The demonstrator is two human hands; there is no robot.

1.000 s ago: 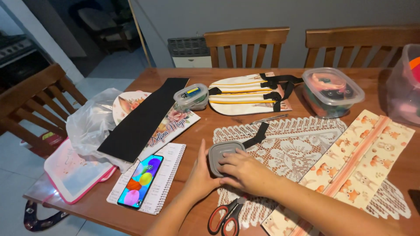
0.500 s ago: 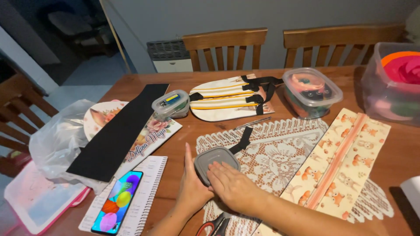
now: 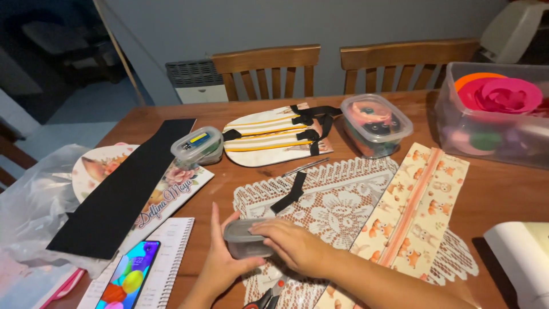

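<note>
A home dining room, turned to sewing or craft work, is shown. A wooden dining table [image 3: 229, 114] is seen with 2 wooden slat-back chairs [image 3: 266, 71] drawn up at its far side, before a plain grey wall. A white heater [image 3: 194, 83] is set against that wall, and a tiled floor [image 3: 68, 114] is seen to the left. The craft use is suggested by a lace doily [image 3: 337, 200], a fox-print fabric piece [image 3: 423, 200], red-handled scissors [image 3: 266, 297], and 3 lidded plastic containers [image 3: 374, 123] of small supplies spread over the table.
</note>
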